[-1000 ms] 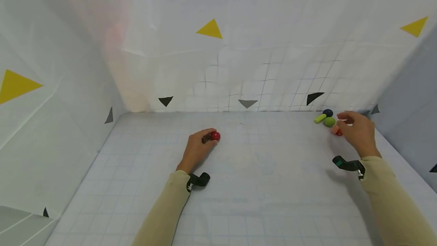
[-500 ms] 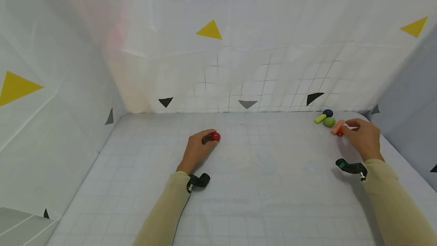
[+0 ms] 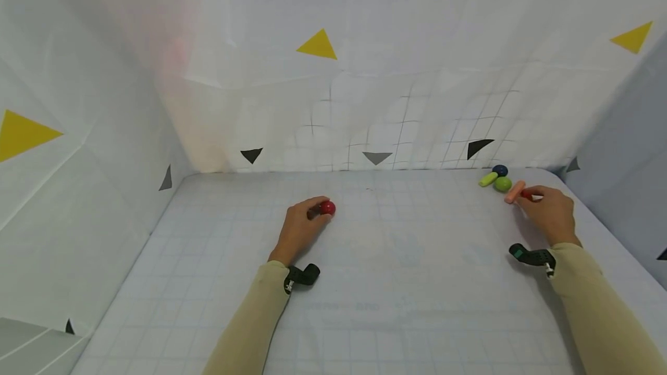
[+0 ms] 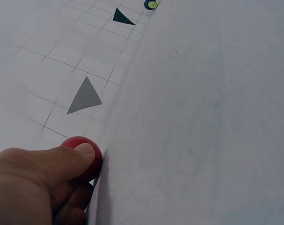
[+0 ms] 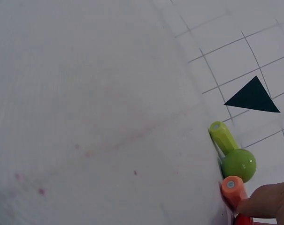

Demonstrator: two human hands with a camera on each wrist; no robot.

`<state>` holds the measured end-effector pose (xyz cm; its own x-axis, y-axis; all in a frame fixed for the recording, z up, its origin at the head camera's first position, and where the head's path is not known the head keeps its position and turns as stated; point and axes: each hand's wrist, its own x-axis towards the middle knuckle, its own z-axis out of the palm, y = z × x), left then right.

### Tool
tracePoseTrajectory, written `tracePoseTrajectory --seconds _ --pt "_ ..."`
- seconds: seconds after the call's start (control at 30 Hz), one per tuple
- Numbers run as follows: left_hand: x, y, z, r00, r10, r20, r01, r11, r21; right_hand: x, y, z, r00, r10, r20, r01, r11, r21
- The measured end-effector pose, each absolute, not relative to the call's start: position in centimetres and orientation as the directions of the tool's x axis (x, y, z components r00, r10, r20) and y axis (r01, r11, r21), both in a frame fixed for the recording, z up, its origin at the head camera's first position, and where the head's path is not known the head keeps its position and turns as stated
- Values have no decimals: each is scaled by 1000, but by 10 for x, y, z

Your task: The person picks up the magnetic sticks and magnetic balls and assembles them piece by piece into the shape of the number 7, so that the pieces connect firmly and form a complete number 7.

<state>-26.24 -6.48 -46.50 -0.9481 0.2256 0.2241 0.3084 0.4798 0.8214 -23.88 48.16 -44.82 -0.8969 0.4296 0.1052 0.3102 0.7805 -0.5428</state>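
My left hand [image 3: 299,230] holds a glossy red ball [image 3: 328,208] on the white surface, left of centre. In the left wrist view the thumb lies against this red ball [image 4: 80,157]. At the far right, my right hand [image 3: 552,216] pinches a small red object [image 3: 527,194], mostly hidden by the fingers. A salmon-orange stick [image 3: 515,191] lies right beside those fingertips. The right wrist view has the thumb close against the orange stick [image 5: 233,186], with only a bit of the red object [image 5: 243,220] showing at the bottom edge.
Just left of the orange stick lie a green ball [image 3: 502,184], a yellow-green stick [image 3: 488,179] and a dark blue ball [image 3: 499,171]. White walls with black, grey and yellow triangles [image 3: 319,45] enclose the back and sides of the white table [image 3: 406,282].
My right hand has come down to the right of the orange stick, and its fingers have closed round the small red object, which has shifted slightly back and right. The left hand stays put.
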Motion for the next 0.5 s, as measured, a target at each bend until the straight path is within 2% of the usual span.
tracePoseTrajectory --seconds 0.23,0.5 --pt "-264 -65 -465 -947 224 231 314 482 818 -237 488 -456 -890 430 153 285 786 -548" --pt "-264 -65 -466 -948 220 231 313 490 814 -233 492 -457 -867 489 98 349 735 -582"
